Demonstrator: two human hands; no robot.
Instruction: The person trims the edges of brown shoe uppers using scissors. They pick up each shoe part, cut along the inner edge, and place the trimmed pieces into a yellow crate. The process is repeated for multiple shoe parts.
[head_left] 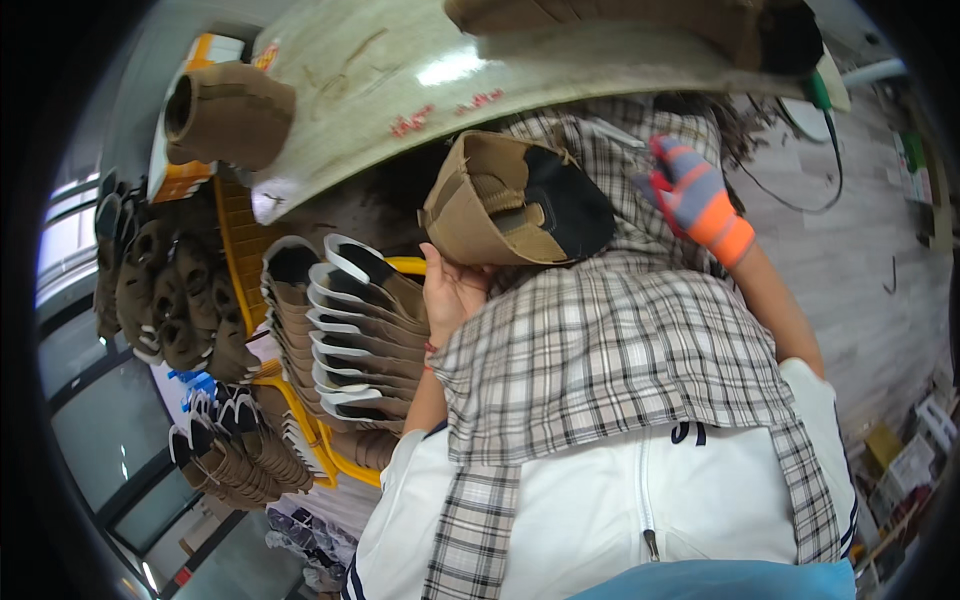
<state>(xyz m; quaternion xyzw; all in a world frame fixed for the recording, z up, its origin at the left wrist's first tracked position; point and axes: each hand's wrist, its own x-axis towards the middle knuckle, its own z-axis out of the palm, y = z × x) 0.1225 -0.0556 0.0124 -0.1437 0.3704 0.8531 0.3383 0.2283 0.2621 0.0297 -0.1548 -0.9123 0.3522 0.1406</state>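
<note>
A brown boot upper (pixel 465 215) with a black lined section stands over my lap, its wide opening facing up. My left hand (pixel 455 295) holds it from below at the left, the thumb against its outer side. To the right of the upper, and apart from it, is my right hand (pixel 695 200) in a grey, orange and red glove. Its fingers are curled; what they hold, if anything, I cannot make out. A slim, pale, shiny object (pixel 615 133) shows just beyond its fingertips. Beneath both hands spreads a plaid apron (pixel 620 350).
The table edge (pixel 370 135) runs just beyond the upper. Another brown upper (pixel 240 115) stands at its left end, with more brown material (pixel 640 25) at the back. Stacked uppers (pixel 365 335) fill a yellow-framed rack (pixel 320 440) at the left. A cable (pixel 825 195) hangs at the right.
</note>
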